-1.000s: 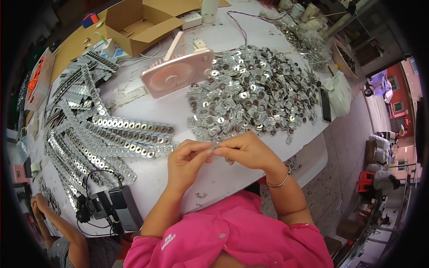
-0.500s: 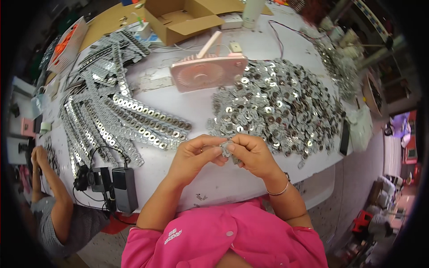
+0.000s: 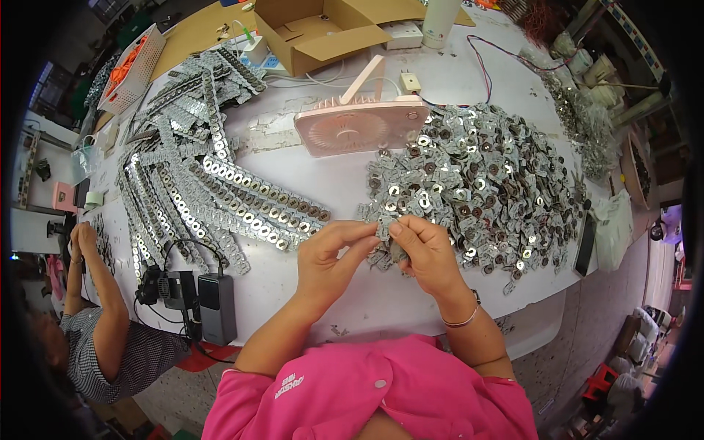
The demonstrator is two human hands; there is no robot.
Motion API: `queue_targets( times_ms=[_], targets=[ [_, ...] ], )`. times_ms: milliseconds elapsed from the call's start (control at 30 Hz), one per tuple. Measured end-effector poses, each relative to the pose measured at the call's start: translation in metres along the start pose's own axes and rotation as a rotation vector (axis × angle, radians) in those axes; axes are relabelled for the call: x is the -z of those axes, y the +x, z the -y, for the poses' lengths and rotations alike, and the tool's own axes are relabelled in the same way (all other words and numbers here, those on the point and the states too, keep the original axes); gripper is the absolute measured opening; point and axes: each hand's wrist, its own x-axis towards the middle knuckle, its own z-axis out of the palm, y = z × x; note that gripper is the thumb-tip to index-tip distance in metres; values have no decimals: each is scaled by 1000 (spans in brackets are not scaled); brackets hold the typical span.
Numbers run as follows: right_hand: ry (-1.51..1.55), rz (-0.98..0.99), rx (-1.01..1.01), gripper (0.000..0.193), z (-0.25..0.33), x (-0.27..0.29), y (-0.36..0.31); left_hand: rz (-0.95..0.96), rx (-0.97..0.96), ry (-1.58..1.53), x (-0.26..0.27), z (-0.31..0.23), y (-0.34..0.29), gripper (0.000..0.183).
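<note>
My left hand (image 3: 334, 258) and my right hand (image 3: 427, 248) meet at the near edge of a white table (image 3: 345, 183). Both pinch the same small cluster of silver metal pieces (image 3: 384, 233) between thumb and fingers. Right behind the hands lies a big loose heap of the same silver pieces (image 3: 484, 183). To the left, long rows of stacked pieces (image 3: 242, 202) lie fanned across the table. A bangle sits on my right wrist.
A pink desk fan (image 3: 361, 126) lies flat behind the heap. An open cardboard box (image 3: 319, 33) stands at the far edge. A black power pack with cables (image 3: 216, 304) sits at the near left. Another person (image 3: 103, 315) sits at the left side.
The view has shifted, so the table appears further right and closer. My hands stay together on the cluster of pieces, fingers slightly reworked.
</note>
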Motion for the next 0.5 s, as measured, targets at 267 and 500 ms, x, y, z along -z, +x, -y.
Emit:
queue_targets(
  times_ms=[267,500],
  targets=[
    [-361,-443,292,9,-1,36,-7,122,-369,574,-1,-3,12,32],
    [-323,-282,210,14,15,44,-22,103,-237,1342,63,-5,26,40]
  ],
)
